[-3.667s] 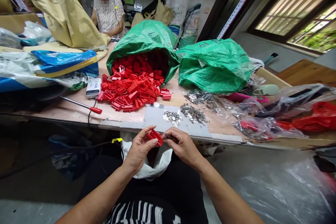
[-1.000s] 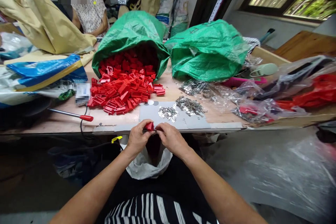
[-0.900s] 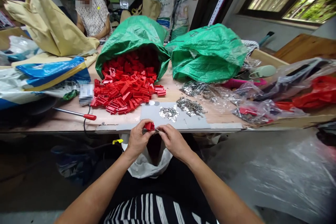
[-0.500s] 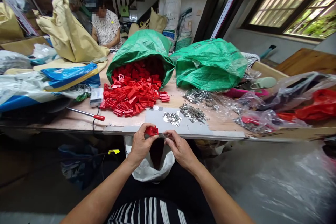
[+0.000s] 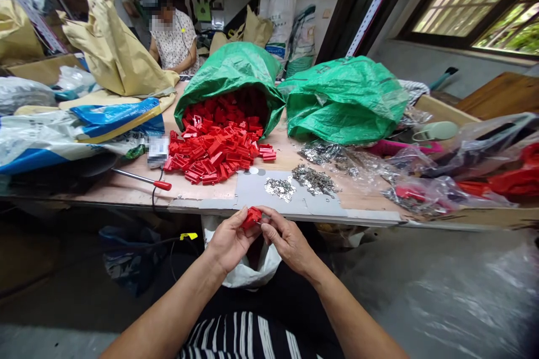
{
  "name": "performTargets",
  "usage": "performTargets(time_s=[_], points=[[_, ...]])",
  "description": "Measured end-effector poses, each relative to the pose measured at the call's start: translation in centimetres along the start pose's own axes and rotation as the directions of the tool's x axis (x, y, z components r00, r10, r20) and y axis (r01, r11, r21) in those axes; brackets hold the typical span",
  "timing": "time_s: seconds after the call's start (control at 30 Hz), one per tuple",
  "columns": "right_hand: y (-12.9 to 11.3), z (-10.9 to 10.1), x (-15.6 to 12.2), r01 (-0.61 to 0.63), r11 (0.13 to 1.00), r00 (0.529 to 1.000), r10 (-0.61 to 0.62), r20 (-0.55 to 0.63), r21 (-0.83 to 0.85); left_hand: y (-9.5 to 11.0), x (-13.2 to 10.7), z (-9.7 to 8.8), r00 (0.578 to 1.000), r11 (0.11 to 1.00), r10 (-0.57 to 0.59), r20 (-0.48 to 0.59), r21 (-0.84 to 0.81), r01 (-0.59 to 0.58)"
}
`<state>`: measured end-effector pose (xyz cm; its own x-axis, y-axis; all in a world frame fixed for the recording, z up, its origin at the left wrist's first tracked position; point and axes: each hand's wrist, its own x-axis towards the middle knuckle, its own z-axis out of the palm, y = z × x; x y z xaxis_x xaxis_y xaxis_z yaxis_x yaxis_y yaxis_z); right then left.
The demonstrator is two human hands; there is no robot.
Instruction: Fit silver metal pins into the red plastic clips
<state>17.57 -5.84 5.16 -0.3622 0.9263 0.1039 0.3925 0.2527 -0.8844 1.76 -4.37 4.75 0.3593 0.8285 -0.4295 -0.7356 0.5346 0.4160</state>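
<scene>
A red plastic part (image 5: 251,217) sits between the thumb and fingers of my left hand (image 5: 229,241), just off the table's front edge. My right hand (image 5: 288,238) meets it from the right, thumb and forefinger pinched at the part's side. A small bit of metal seems to show at those fingertips, too small to make out fully. Below both hands a white sack (image 5: 252,275) hangs with its mouth open. On the table lie a heap of similar red parts (image 5: 214,151), a pile of shiny flat metal pieces (image 5: 280,188) and a darker pile of small metal pieces (image 5: 314,180).
Red parts spill from a green woven sack (image 5: 236,61); another green sack (image 5: 345,101) lies right of it. A red-handled rod (image 5: 162,185) rests at left. Clear plastic bags (image 5: 429,193) crowd the right side. Across the table sits a person in a dotted shirt (image 5: 177,39).
My hands have come together: the right fingers now touch the red part, where a gap was before. The red part has turned in my left hand. The whole view has shifted slightly.
</scene>
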Motion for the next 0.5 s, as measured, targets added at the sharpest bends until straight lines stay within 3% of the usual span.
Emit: performTargets(time_s=[0.17, 0.37, 0.5], points=[[-0.1, -0.3, -0.1, 0.008, 1.0, 1.0, -0.008, -0.003, 0.013, -0.1, -0.3, 0.6, 0.998, 0.995, -0.057, -0.03, -0.084, 0.054], [0.2, 0.0, -0.1, -0.016, 0.992, 0.993, 0.001, -0.119, -0.125, -0.7, -0.2, 0.3, 1.0, 0.995, 0.007, -0.01, -0.103, -0.008], [0.7, 0.5, 0.1, -0.03, 0.997, 0.979, 0.014, -0.202, -0.072, -1.2, -0.2, 0.2, 0.999, 0.997, 0.041, 0.013, -0.071, -0.04]])
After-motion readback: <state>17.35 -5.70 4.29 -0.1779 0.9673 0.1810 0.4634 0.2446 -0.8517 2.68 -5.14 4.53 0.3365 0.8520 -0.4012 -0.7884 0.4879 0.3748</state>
